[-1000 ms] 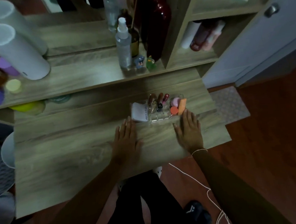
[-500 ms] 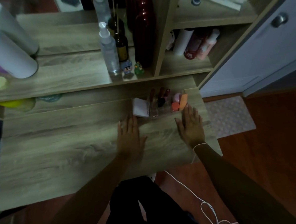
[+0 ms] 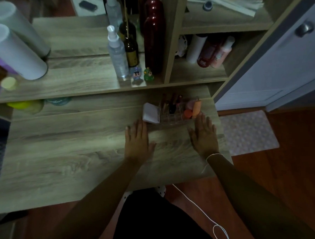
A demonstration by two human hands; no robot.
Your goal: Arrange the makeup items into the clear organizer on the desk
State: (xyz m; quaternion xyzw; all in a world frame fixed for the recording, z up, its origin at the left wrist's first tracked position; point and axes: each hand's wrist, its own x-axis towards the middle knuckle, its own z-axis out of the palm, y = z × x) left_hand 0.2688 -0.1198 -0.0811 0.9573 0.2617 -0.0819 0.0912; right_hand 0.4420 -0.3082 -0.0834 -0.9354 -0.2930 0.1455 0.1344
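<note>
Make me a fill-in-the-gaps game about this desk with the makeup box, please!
1. Both hands lie flat on the wooden ____.
2. The white box leans at the ____ end of the clear organizer.
3. The left hand and right hand are holding ____.
4. The little green figure stands on the ____ above the desk.

Missing words: desk; left; nothing; shelf

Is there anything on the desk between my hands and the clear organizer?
Nothing visible. Both the left hand and right hand lie flat on bare desk just in front of the clear organizer, fingers pointing toward it.
</note>
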